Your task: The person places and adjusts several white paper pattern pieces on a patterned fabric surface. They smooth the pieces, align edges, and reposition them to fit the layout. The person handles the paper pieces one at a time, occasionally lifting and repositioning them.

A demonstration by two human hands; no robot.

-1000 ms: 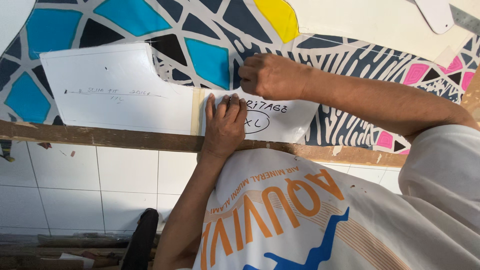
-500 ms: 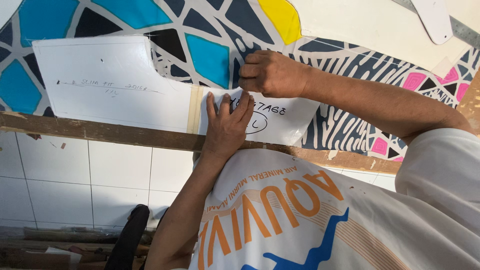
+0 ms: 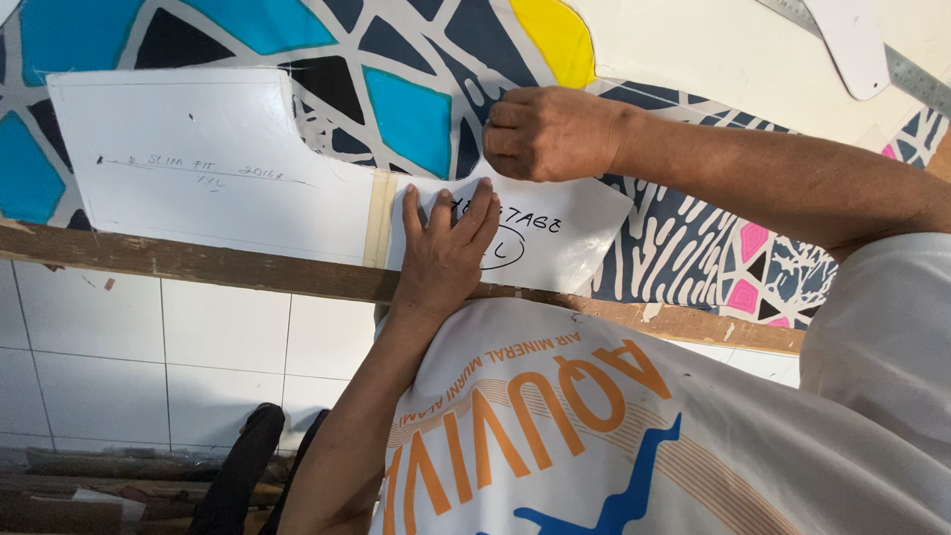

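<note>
Since the earlier frame the right hand [image 3: 555,134], clenched, has edged along the top edge of the template [image 3: 218,168], while the left hand [image 3: 446,248], fingers spread flat, should press firmly so it won't slip on the fabric [image 3: 416,109].

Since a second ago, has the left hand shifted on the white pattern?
No. The left hand stays flat just right of the tape strip on the white pattern, wrist at the wooden table edge.

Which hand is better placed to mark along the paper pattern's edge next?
Probably the right hand: it is closed at the upper edge of the paper pattern, over the printed cloth. The left hand lies flat on the pattern, holding it down.
</note>
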